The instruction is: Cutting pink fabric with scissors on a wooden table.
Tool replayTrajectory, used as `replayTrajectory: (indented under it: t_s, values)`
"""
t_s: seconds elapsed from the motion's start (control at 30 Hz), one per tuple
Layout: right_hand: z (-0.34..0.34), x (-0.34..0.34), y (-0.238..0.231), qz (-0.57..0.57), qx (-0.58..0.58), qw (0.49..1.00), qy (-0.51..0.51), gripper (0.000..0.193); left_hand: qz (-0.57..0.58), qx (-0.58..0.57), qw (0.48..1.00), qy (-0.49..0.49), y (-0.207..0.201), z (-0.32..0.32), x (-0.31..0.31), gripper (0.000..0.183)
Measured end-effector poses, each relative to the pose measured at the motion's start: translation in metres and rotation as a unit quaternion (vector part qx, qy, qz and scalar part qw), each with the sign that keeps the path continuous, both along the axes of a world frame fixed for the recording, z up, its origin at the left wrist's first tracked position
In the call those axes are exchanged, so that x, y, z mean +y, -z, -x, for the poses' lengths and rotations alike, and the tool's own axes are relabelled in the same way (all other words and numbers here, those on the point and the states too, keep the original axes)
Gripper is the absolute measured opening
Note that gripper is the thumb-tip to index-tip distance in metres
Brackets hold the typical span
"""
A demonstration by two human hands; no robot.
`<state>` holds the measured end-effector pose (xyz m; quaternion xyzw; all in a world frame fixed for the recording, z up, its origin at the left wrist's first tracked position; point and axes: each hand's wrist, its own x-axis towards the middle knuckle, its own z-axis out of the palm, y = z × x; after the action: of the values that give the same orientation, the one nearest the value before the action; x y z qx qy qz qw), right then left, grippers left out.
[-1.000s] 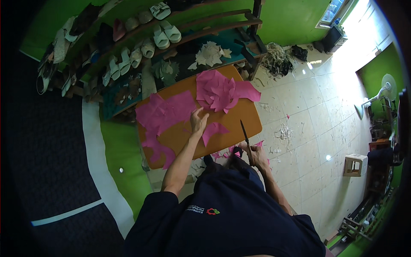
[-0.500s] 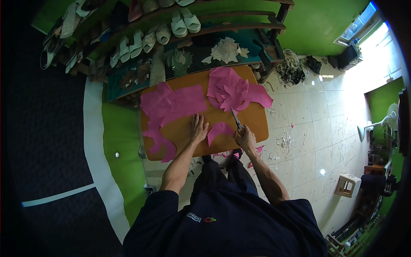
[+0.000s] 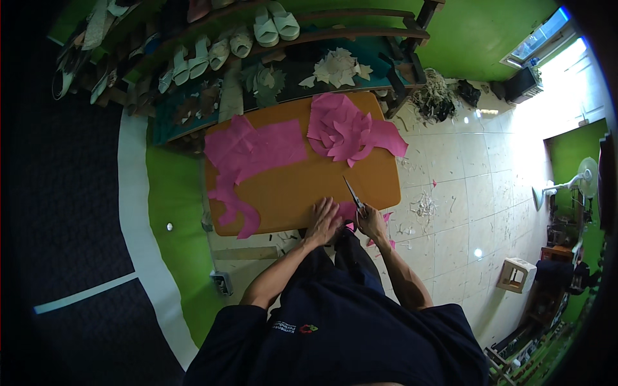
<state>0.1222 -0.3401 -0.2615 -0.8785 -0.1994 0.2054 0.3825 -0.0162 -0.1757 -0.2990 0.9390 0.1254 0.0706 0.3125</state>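
Note:
My right hand (image 3: 371, 222) grips a pair of scissors (image 3: 355, 195) at the handles, near the front edge of the table (image 3: 283, 196). Their blades point away from me and to the left. My left hand (image 3: 323, 222) lies with its fingers stretched out at the same edge, over the left part of a small curved pink piece (image 3: 346, 210). That piece sits between my two hands, partly covered by them. Farther back are a pile of cut pink pieces (image 3: 338, 132), a larger pink sheet with pieces on it (image 3: 280, 145), and a curved pink offcut (image 3: 248, 220) at the left.
Behind the table stands a rack with several pairs of sandals (image 3: 265, 29) and stacks of pale cut pieces (image 3: 338, 67). Scraps (image 3: 425, 204) litter the tiled floor (image 3: 450, 186). At the right are a white stool (image 3: 517, 275) and a fan (image 3: 586, 177).
My left hand has moved right and toward me, onto the small pink piece. That piece has come nearer the front edge. The scissors have shifted slightly toward me, still in my right hand.

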Motion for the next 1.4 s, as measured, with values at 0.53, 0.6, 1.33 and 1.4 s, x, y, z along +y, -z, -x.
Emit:
replayTrajectory:
  t_s: [0.53,0.6,1.33,1.4]
  values:
    - [0.001,0.002,-0.103,-0.145,0.337,0.927,0.077,0.023,0.499,0.086,0.858,0.084,-0.108,-0.004,-0.040,0.022]
    - [0.000,0.011,-0.092,-0.189,0.335,0.920,0.077,0.022,0.468,0.033,0.883,-0.019,-0.101,-0.010,-0.040,0.029]
    - [0.037,0.082,-0.198,-0.160,0.152,0.967,-0.123,0.065,0.597,-0.335,0.682,-0.258,-0.272,-0.055,0.106,0.061]
    - [0.041,0.085,-0.208,-0.160,0.133,0.969,-0.131,0.068,0.575,-0.357,0.692,-0.253,-0.280,-0.057,0.106,0.061]
